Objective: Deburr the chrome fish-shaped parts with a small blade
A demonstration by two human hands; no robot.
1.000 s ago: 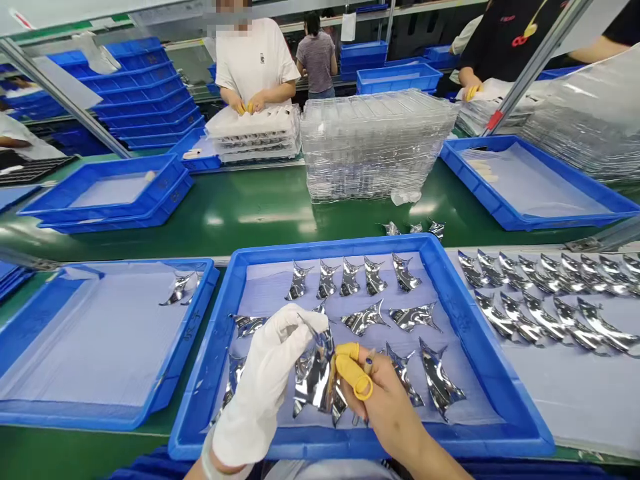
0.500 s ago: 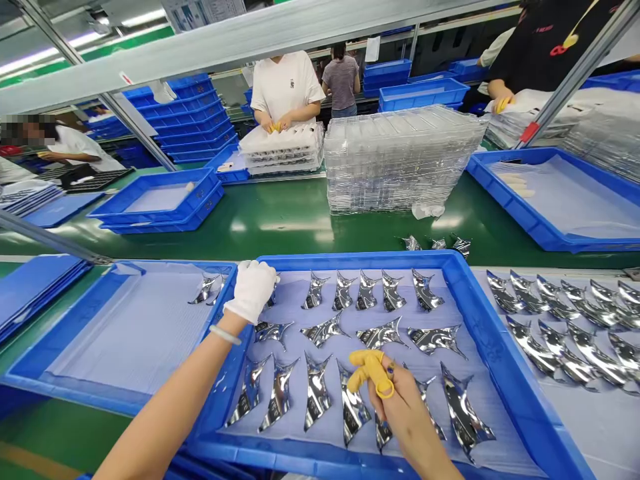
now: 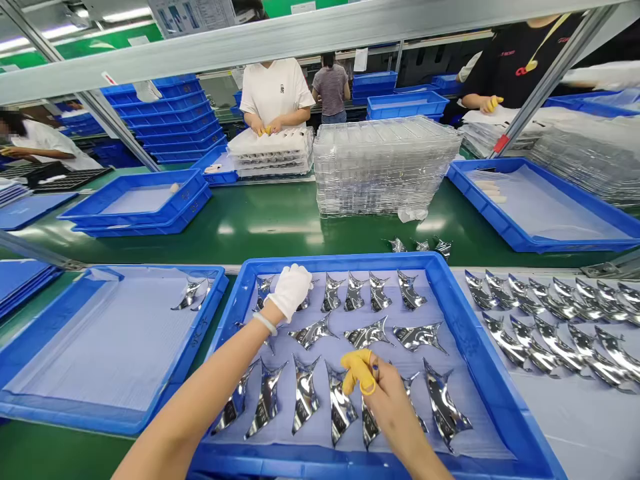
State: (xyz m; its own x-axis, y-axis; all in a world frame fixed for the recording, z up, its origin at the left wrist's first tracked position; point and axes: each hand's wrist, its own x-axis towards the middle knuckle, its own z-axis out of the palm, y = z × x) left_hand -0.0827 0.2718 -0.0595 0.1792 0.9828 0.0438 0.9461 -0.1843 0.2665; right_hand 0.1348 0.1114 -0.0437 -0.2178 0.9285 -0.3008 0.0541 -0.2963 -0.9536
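Grip was narrow on both sides. The left hand (image 3: 293, 290), in a white cotton glove, had its fingers gathered, and the right hand (image 3: 387, 403), bare but for yellow finger cots (image 3: 356, 369), had its thumb and fingers drawn in. I could not tell from the head view whether either hand held anything, as nothing showed clearly between the fingers.

Both hands were over a blue plastic tray (image 3: 350, 259) lined with a lavender sheet (image 3: 400, 360), which carried rows of curved mirror-foil pieces (image 3: 305, 393). 1 piece (image 3: 263, 290) lay just beside the left hand, and another (image 3: 369, 427) lay directly below the right. Left of the left hand stood a second blue tray (image 3: 150, 271); right of the right hand, more foil rows (image 3: 545, 300) lay outside the tray. Ahead of both hands, 3 loose pieces (image 3: 417, 245) sat on a green bench (image 3: 270, 227).

I judged 3 risks. The left forearm (image 3: 200, 393) was low over the lower-left pieces, so contact could shift them. Bare skin on the right hand could smudge the mirror faces. The tips lay close together, so a careless reach could snag and crease a neighbouring piece.
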